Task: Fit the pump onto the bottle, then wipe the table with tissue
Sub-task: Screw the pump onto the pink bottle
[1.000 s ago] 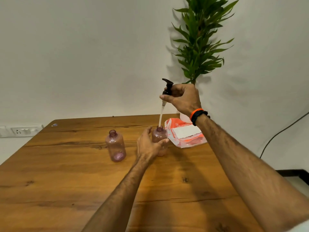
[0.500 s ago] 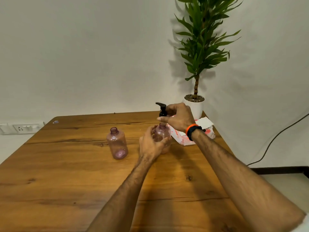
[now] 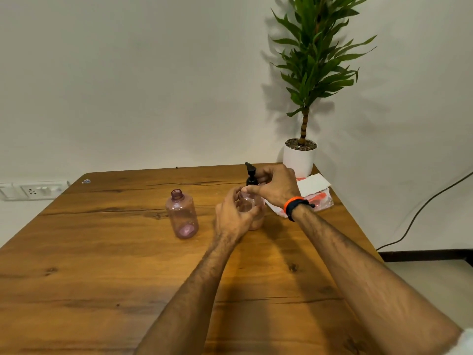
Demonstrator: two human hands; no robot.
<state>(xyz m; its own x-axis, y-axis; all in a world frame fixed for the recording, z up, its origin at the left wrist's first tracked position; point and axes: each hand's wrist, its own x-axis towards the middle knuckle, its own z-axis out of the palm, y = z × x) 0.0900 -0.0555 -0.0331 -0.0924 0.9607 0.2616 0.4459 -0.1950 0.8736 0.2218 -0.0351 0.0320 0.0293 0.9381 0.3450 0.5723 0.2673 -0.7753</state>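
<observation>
The pump (image 3: 251,175) stands upright on the pink bottle (image 3: 252,211) mid-desk (image 3: 102,265), spout aimed left. Your right hand (image 3: 277,185) curls its fingers around the pump collar; your left hand (image 3: 234,216) wraps the bottle's body.

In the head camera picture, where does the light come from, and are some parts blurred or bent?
Head view: the plant throws soft shadows on the wall to both sides, so light seems to come from the front; the forearms shadow the table. The leaves look slightly smeared. The wide lens appears to splay the table edges. No strong glare.
</observation>
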